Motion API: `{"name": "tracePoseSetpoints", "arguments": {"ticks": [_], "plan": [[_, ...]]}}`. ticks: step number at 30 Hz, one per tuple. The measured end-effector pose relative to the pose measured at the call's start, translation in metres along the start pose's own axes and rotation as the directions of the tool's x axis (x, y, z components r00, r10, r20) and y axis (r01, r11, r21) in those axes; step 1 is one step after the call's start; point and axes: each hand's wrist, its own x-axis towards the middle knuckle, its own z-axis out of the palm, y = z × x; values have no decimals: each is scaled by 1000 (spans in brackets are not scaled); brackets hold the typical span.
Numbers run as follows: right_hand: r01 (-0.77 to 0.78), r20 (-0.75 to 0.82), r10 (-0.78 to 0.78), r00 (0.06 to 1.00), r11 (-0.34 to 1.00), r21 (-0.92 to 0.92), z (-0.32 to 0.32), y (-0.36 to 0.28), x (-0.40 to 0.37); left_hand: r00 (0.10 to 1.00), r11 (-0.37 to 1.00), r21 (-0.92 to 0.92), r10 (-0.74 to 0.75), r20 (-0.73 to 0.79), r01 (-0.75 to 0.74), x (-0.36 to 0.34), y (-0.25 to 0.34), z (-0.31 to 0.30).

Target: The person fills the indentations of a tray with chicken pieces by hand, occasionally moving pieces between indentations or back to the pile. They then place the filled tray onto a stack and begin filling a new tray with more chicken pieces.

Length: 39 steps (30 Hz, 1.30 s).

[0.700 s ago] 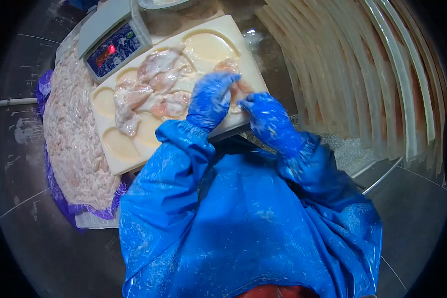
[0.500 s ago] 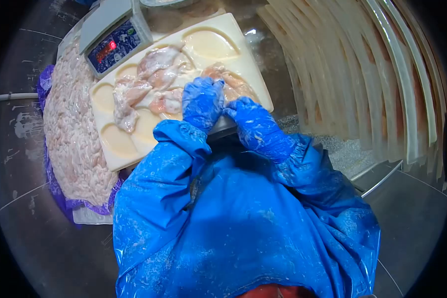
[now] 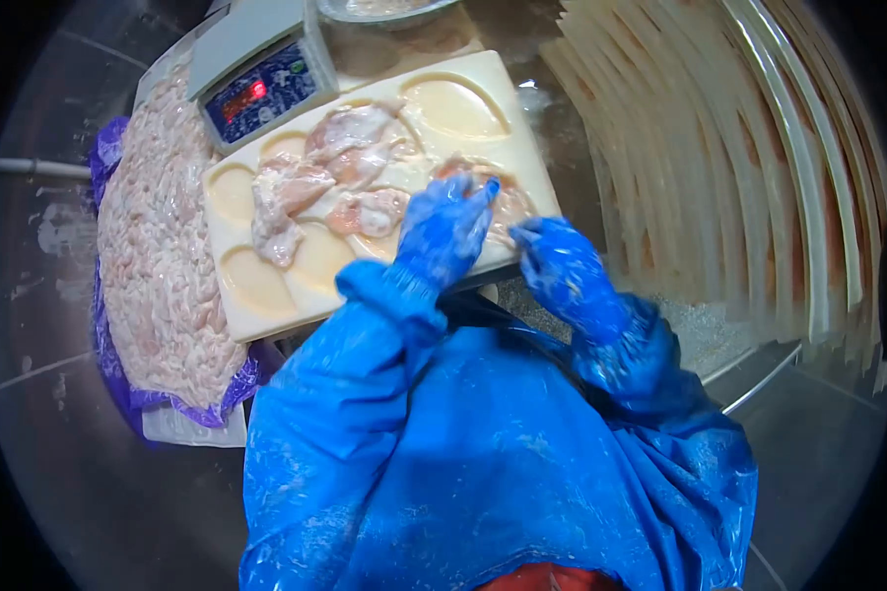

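Note:
A cream moulded board [image 3: 365, 258] with rounded hollows lies tilted in front of me. Several pieces of pale pink raw meat [image 3: 350, 148] rest on its middle and left. Another meat piece [image 3: 511, 205] lies in the right front hollow. My left hand [image 3: 445, 225], in a wet blue glove, is over the left part of that piece, its fingers bent against the meat. At the piece's right edge is my right hand [image 3: 567, 266], also gloved in blue, with fingertips curled together at the board's rim. What its fingertips hold, if anything, is too small to make out.
Left of the board, a large heap of raw meat [image 3: 158, 246] lies on purple plastic. A scale with a red display [image 3: 266, 91] stands behind the board. A metal bowl [image 3: 384, 10] is at the top. Stacked pale trays [image 3: 700, 158] rise at the right, near a metal rod [image 3: 761, 378].
The board and surroundings have shifted right in view. My hands have moved apart, the right one toward the board's right front edge, uncovering more of the meat between them.

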Motion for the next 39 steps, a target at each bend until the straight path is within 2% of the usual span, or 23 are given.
{"name": "tracePoseSetpoints", "arguments": {"ticks": [1,5,7,8,10,11,13,16,18,20,22,24,25,26,27,28,29,30,32,34,36,37,39], "plan": [[-28,53,27,998,1000,15,-8,0,0,984,996,-80,26,-177,-41,-14,4,-17],[72,-36,-70,997,996,51,5,-25,29,993,984,149,-90,-78,101,-74,-9,-38],[222,-171,-189,967,955,199,26,-55,72,962,996,-73,-72,-263,54,-71,-22,-53],[315,-184,-270,945,903,292,46,-63,96,913,967,103,-180,-366,232,-65,-34,-55],[320,22,-319,947,942,-105,106,-42,85,968,937,277,-164,-192,214,-74,-69,-41],[326,25,-326,945,939,-107,99,-45,80,966,936,276,-167,-199,219,-77,-69,-44],[187,251,-180,951,982,-4,71,-49,62,993,979,167,-116,-39,121,-83,-64,-50],[100,183,-107,977,994,43,55,-58,64,980,966,172,-182,-74,193,-68,-56,-50],[209,61,-214,975,975,76,66,-59,89,973,962,198,-156,-169,189,-60,-61,-44],[271,209,-227,951,937,-220,100,-41,85,950,963,47,-252,-185,265,-63,-68,-39],[223,268,-151,952,938,-264,67,-45,85,958,971,-26,-239,-157,238,-61,-72,-43],[39,415,96,905,952,-305,43,-45,82,982,988,-15,-152,-116,151,-65,-73,-44],[-30,242,127,962,929,-369,42,-45,86,984,989,-1,-148,-94,149,-68,-75,-43],[-28,244,126,962,929,-369,46,-45,91,984,989,-2,-150,-95,151,-68,-74,-43],[127,86,-110,990,964,-234,52,-47,98,987,986,90,-131,-95,139,-65,-74,-44],[308,-105,-322,941,943,-126,58,-51,102,989,975,182,-111,-98,128,-62,-72,-48],[341,124,-331,935,938,-68,66,-52,98,977,949,285,-78,-196,133,-59,-66,-52],[339,121,-330,936,938,-69,68,-47,87,978,949,287,-75,-195,130,-63,-64,-50],[244,318,-236,918,970,17,58,-34,57,955,990,-82,-133,-267,115,-66,-64,-44],[203,363,-189,913,979,-2,40,-46,46,997,1000,8,-9,-79,9,-64,-55,-36],[173,109,-177,978,984,38,37,-61,50,999,991,130,-40,-34,44,-54,-61,-32],[116,267,-113,957,993,5,49,-55,42,999,991,128,-37,-35,41,-56,-58,-34],[93,358,-102,928,995,44,45,-59,37,997,984,175,-44,59,33,-67,-53,-44]]}}
